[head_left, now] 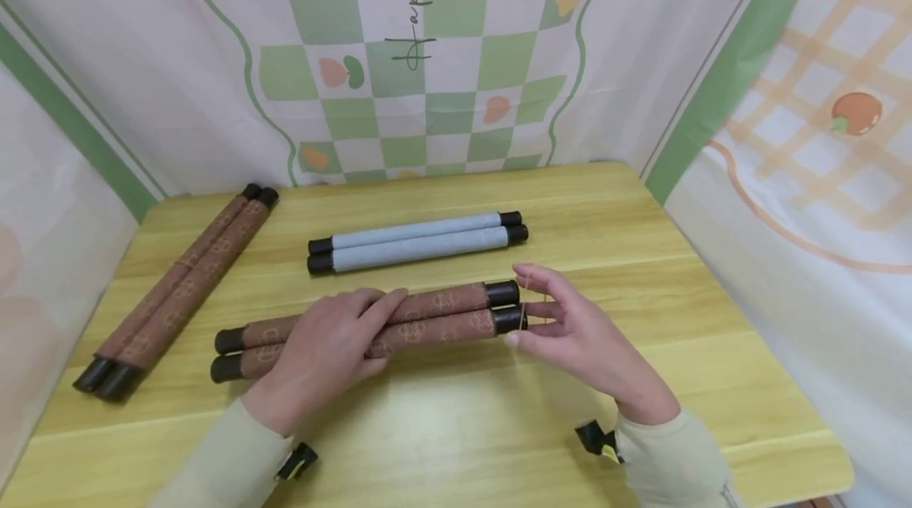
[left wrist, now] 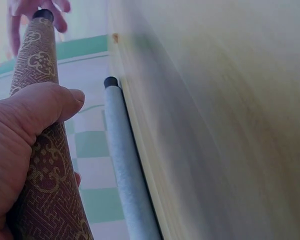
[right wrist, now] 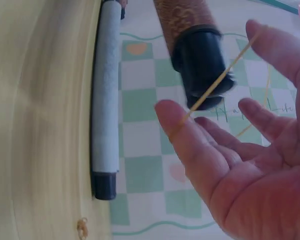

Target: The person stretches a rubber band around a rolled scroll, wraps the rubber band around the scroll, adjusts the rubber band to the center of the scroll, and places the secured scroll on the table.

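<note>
My left hand [head_left: 324,346] grips a pair of brown patterned scrolls [head_left: 445,327] with black end knobs, lying side by side. Its thumb and part of one roll show in the left wrist view. At their right end my right hand [head_left: 580,342] has its fingers spread, with a thin yellowish rubber band [right wrist: 222,75] stretched across them. The band passes in front of the black knobs [right wrist: 202,62] in the right wrist view. From these frames I cannot tell whether it goes round the knobs.
Beyond the hands lies a pair of light blue scrolls [head_left: 420,249] with black ends. Another brown scroll pair [head_left: 192,286] lies aslant at the left of the wooden table [head_left: 456,445]. A checked curtain [head_left: 456,112] hangs along the table's back edge.
</note>
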{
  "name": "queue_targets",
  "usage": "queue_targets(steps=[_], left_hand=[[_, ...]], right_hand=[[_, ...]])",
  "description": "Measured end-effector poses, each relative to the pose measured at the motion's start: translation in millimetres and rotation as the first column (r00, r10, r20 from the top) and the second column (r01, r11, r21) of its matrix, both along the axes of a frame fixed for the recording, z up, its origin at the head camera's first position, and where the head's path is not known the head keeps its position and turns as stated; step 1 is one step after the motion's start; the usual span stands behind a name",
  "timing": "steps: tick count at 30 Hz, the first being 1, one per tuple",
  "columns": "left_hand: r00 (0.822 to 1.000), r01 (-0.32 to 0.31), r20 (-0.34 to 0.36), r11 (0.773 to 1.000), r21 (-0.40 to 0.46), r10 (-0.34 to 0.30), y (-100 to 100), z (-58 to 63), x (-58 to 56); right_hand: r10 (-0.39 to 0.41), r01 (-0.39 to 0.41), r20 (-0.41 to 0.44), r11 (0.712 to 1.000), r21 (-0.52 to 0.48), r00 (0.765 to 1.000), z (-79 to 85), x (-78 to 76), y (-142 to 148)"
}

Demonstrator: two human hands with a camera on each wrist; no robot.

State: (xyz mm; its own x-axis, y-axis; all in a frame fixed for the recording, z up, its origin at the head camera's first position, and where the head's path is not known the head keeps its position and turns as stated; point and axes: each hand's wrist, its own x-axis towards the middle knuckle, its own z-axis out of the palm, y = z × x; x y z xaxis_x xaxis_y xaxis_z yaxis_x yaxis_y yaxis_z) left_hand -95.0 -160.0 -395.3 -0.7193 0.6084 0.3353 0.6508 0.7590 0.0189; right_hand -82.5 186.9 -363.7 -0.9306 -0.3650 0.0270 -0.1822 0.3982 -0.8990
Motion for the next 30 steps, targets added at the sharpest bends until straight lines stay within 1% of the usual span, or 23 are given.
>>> queue_targets(steps=[3,6,9,12,14,18,24,30], left_hand=[[1.0,0.025,-0.007,1.0,0.01,-0.025,0.8,1.9,3.4],[0.998,0.053,-0.025,0.998,0.03,-0.052,2.0,3.1,5.7],[0.997,0.074,-0.036,0.996,0.044,-0.072,3.0,4.2,7.6],[0.996,0.08,-0.035,0.996,0.045,-0.078,4.1,5.3,9.1],[0.997,0.078,-0.032,0.996,0.043,-0.077,5.0,5.4,9.8],[0.996,0.081,-0.025,0.996,0.047,-0.08,7.1,5.8,10.8],[0.997,0.077,-0.029,0.996,0.046,-0.076,11.2,8.4,11.8],[0.994,0.108,-0.041,0.993,0.045,-0.106,20.7,9.7,11.5]], right_hand=[[0.046,-0.044,0.062,0.998,-0.036,0.997,-1.0,-2.1,-4.5],[0.076,-0.072,0.097,0.996,-0.049,0.992,-1.4,-4.1,-7.9],[0.095,-0.096,0.054,0.995,0.01,0.994,-2.1,-5.8,-9.7],[0.112,-0.112,-0.001,0.991,0.074,0.994,-2.7,-6.9,-10.7],[0.116,-0.113,-0.015,0.988,0.104,0.993,-3.0,-7.1,-11.2],[0.114,-0.113,0.0,0.986,0.12,0.994,-1.6,-6.3,-13.5],[0.098,-0.094,-0.017,0.985,0.147,0.995,-0.3,-5.3,-15.7],[0.097,-0.094,-0.018,0.986,0.14,0.995,-0.3,-4.2,-15.2]])
